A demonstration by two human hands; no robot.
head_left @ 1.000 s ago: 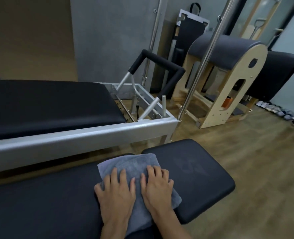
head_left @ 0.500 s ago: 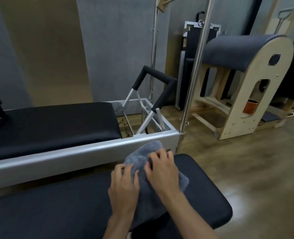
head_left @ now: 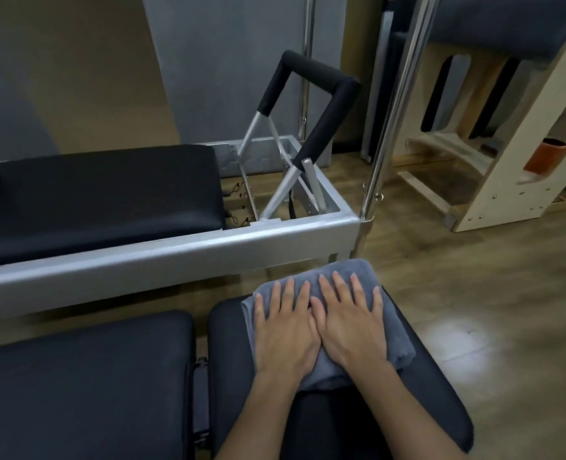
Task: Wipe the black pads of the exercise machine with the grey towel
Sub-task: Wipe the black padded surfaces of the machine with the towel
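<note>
Mid-wipe on the smaller black pad (head_left: 434,386), left hand (head_left: 286,330) and right hand (head_left: 351,322) pressing the grey towel (head_left: 341,272) with fingers (head_left: 338,282) spread flat, gripping nothing; next, probably a sweep toward the uncovered near end.

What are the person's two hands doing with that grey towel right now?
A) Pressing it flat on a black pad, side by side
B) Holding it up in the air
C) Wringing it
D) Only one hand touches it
A: the left hand and right hand lie open, side by side, on the folded grey towel, which rests on the small black cushioned pad.
</note>
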